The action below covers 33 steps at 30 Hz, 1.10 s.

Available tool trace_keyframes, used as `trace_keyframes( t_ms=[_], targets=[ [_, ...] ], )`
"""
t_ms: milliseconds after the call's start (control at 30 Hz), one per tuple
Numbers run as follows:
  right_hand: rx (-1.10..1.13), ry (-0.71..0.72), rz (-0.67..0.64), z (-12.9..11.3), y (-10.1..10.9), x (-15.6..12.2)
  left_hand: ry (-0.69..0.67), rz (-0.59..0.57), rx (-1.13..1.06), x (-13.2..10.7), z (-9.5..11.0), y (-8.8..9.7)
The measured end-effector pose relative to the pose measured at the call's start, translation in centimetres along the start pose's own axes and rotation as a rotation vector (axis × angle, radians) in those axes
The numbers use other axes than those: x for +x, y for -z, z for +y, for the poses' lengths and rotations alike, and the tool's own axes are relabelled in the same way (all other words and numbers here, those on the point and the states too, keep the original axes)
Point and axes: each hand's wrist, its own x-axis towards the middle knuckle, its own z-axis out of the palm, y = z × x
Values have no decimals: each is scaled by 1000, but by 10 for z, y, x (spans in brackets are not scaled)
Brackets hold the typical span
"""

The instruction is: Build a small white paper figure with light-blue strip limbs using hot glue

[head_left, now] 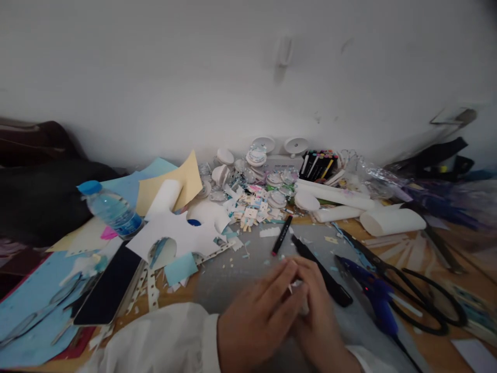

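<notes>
My left hand (258, 318) and my right hand (320, 311) meet low in the middle of the view, above a grey cutting mat (236, 274). Their fingertips pinch together around a small white piece (298, 285), mostly hidden between them. A black pen (324, 272) lies just beyond my right hand. A black marker with a red tip (282, 234) lies further back on the mat. Both wrists wear white sleeves.
A water bottle (112, 210) lies at left beside coloured paper sheets (171, 181) and a dark phone (111, 285). Large black scissors (411, 282) and a blue glue gun (375, 295) sit at right. White foam rolls (392, 220), a marker set (320, 165) and paper scraps (250, 207) crowd the back.
</notes>
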Motion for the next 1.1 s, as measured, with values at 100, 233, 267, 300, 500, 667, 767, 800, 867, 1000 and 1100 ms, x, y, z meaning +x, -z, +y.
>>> trace_keyframes(
  t_ms=[100,233,267,300,500,667,767,800,867,1000,1100],
  targets=[
    [85,-64,-30,-22,-18,8,119,109,-81,-24,0,7],
    [139,-92,-98,-47,-33,8,455,222,-411,-46,-1,15],
    [144,-78,-113,-51,-33,8,531,239,-459,-50,-2,16],
    [143,-59,-128,-55,-32,8,590,243,-487,-54,-4,17],
    [-101,106,-366,-34,-10,-2,722,251,-435,-93,-32,37],
    [-379,266,-586,18,-1,-43,839,304,-191,-135,-63,65],
    [-446,252,-543,46,11,-59,840,349,93,-155,-83,78],
    [-467,254,-507,53,17,-61,846,339,224,-161,-90,81],
    [-515,250,-441,64,27,-62,932,220,479,-171,-102,86],
    [-573,197,-383,77,34,-62,1121,-8,733,-186,-118,87],
    [-577,142,-325,81,26,-68,1155,-62,780,-190,-122,87]
  ],
)
